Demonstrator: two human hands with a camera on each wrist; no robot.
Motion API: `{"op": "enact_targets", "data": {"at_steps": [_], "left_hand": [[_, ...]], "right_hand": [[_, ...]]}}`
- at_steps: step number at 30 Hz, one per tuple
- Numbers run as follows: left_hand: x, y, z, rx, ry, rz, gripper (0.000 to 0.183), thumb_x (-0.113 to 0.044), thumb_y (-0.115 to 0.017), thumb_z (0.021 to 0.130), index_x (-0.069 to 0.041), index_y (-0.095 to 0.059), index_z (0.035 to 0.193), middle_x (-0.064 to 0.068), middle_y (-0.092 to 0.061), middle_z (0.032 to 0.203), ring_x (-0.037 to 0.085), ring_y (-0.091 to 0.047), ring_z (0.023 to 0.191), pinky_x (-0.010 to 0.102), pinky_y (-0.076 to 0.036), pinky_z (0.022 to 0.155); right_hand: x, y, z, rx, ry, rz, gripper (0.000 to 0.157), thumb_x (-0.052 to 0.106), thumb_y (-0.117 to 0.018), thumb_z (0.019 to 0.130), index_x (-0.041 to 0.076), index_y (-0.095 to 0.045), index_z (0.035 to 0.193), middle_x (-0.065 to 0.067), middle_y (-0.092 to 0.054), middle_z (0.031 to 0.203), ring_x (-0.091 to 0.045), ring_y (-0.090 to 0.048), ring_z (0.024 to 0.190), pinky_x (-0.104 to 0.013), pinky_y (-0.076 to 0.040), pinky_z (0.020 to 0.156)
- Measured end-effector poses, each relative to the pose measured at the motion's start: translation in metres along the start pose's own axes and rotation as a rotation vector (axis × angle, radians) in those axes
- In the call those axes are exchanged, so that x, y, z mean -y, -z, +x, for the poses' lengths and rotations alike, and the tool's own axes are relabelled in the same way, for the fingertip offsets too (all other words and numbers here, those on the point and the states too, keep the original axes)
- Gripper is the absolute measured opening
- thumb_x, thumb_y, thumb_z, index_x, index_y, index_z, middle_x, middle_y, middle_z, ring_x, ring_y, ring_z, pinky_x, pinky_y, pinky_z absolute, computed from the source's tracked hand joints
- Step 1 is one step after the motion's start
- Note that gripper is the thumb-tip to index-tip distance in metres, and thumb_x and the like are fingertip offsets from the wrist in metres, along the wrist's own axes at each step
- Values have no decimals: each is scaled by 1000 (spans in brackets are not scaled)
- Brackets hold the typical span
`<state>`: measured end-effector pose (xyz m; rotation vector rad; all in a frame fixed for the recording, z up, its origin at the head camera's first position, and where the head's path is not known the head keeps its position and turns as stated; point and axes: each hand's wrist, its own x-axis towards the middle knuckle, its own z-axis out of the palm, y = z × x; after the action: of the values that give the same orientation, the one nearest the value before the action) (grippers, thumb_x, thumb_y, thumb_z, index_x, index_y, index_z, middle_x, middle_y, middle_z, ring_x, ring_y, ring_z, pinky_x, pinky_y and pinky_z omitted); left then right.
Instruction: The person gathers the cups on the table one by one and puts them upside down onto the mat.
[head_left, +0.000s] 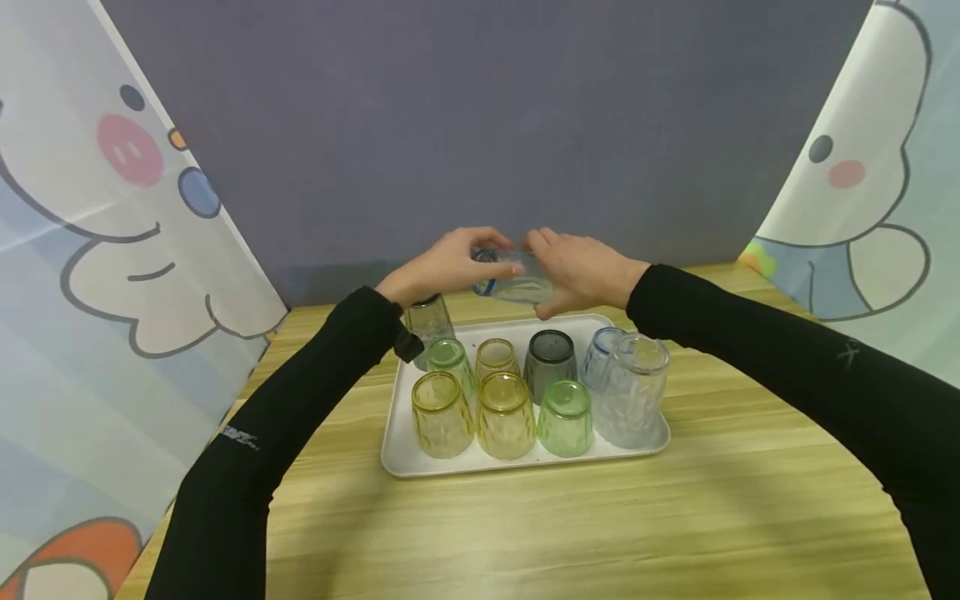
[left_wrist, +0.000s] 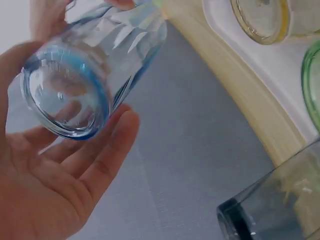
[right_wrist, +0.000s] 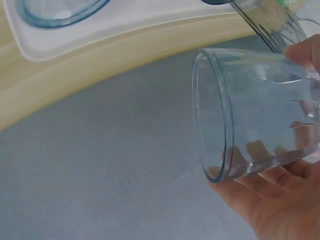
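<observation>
A pale blue drinking glass (head_left: 517, 289) is held sideways above the back of the white tray (head_left: 408, 468). My left hand (head_left: 448, 262) grips its base end, thumb on one side and fingers on the other. From the right, my right hand (head_left: 588, 267) holds the glass body near the mouth. In the left wrist view the thick blue base (left_wrist: 67, 95) faces the left palm. The right wrist view shows the open rim (right_wrist: 212, 117), with fingers visible through the glass wall. Nothing shows inside it.
On the tray stand upside-down glasses: yellow glasses (head_left: 506, 421), green glasses (head_left: 566, 425), a dark grey glass (head_left: 551, 371) and a blue glass (head_left: 600, 358). Clear glassware (head_left: 633, 392) is at the right end. A grey glass (head_left: 429, 329) stands under the left wrist. A grey panel (head_left: 480, 125) rises behind.
</observation>
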<state>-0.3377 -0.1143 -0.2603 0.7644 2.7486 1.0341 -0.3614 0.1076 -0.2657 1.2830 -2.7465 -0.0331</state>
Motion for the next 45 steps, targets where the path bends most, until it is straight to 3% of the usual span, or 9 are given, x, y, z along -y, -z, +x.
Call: {"op": "enact_targets", "data": {"at_steps": [11, 20, 22, 26, 29, 30, 33, 39, 45], "left_hand": [[-8, -2, -21, -326, 72, -104, 66, -64, -63, 77, -24, -52, 129, 3, -50, 134, 13, -46, 117, 41, -45, 95], [-40, 1, -42, -314, -4, -46, 56, -40, -52, 95, -13, -36, 142, 11, -41, 143, 21, -45, 121, 38, -42, 100], [-24, 2, -48, -366, -9, -47, 54, -39, -49, 97, -14, -34, 142, 11, -40, 143, 21, -44, 121, 38, -40, 102], [57, 6, -52, -486, -21, -66, 53, -42, -53, 94, -15, -40, 139, 9, -45, 137, 21, -46, 118, 40, -39, 101], [144, 1, -57, -566, 26, -30, 47, -47, -51, 94, -23, -45, 134, 4, -56, 120, 17, -52, 101, 49, -45, 79], [137, -2, -73, -562, 84, -15, 43, -48, -45, 96, -24, -47, 132, 4, -57, 114, 18, -53, 95, 53, -44, 72], [203, -18, -77, -548, 200, 15, 40, -52, -45, 94, -31, -49, 128, 2, -58, 101, 18, -52, 80, 57, -38, 58], [139, -30, -116, -280, 416, -27, 42, -30, -48, 97, -1, -46, 128, 24, -58, 101, 34, -55, 78, 46, -47, 65], [120, -33, -118, -15, 554, -16, 56, -27, -51, 95, 5, -34, 137, 29, -57, 114, 29, -62, 78, 43, -57, 71]], "right_hand": [[10, 2, 18, -42, -52, 150, 88, 58, -66, 75, 12, -30, 141, -14, -46, 134, -26, -53, 105, -47, -51, 81], [14, 6, 26, -95, -148, 441, 101, 57, -70, 74, 10, -14, 145, -15, -57, 120, -24, -58, 94, -45, -51, 80], [12, 6, 27, -112, -169, 534, 101, 50, -73, 75, 14, -9, 145, -17, -57, 119, -23, -58, 92, -44, -50, 79], [7, 6, 32, -97, -164, 546, 97, 46, -74, 74, 14, -14, 143, -17, -53, 124, -24, -55, 97, -45, -48, 83], [4, 5, 36, -64, -166, 507, 90, 49, -73, 75, 9, -24, 138, -17, -52, 125, -24, -53, 101, -45, -47, 88], [4, 4, 38, -52, -174, 499, 89, 49, -73, 75, 7, -25, 137, -16, -53, 124, -24, -54, 101, -45, -47, 88], [1, 1, 40, -22, -185, 485, 86, 49, -71, 76, 5, -28, 134, -17, -52, 125, -25, -53, 105, -45, -47, 91], [3, 1, 48, 21, -145, 484, 86, 48, -69, 80, 6, -24, 139, -21, -43, 140, -29, -43, 125, -48, -42, 101], [10, 2, 56, 72, -102, 422, 84, 44, -67, 83, 5, -21, 142, -21, -36, 144, -30, -37, 128, -48, -40, 103]]}}
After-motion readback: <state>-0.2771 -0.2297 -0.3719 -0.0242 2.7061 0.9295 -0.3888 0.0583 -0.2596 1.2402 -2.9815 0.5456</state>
